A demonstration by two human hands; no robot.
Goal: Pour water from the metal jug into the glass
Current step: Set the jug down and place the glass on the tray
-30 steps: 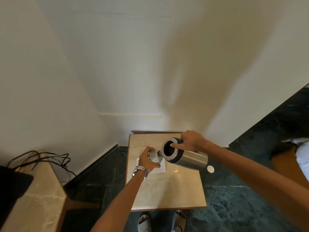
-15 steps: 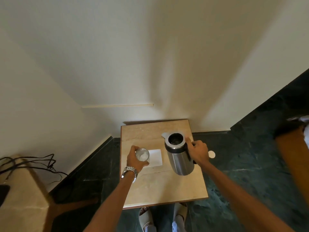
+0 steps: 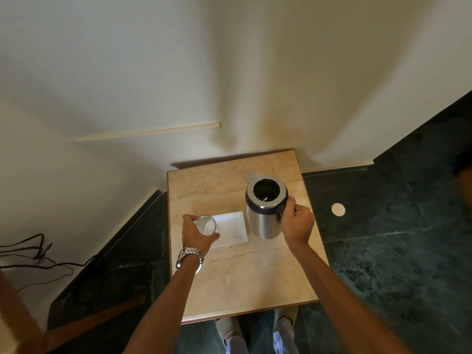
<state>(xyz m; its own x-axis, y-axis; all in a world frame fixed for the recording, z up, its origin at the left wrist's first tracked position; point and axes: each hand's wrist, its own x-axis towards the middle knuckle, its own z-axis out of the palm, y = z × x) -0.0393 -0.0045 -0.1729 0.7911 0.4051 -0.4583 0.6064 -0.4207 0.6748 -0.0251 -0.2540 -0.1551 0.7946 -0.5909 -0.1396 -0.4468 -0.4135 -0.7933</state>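
The metal jug [image 3: 264, 221] stands upright on the right side of the small marble table [image 3: 242, 272], lid off, spout pointing to the back left. My right hand [image 3: 297, 224] is wrapped around its black handle on the right. The clear glass [image 3: 205, 225] holds water and is gripped by my left hand [image 3: 196, 235], which wears a metal watch. The glass is at the left edge of a white rectangular tray [image 3: 233, 231], left of the jug; I cannot tell whether it rests on anything.
The table stands against a cream wall in a corner. Dark green stone floor surrounds it, with a small white disc [image 3: 338, 209] on the floor to the right. Black cables [image 3: 38, 254] lie on a surface at the left. My feet [image 3: 255, 333] show below the table's front edge.
The jug went from tilted over the glass to upright and now stands on the table. My left hand drew the glass a little to the left, away from the jug.
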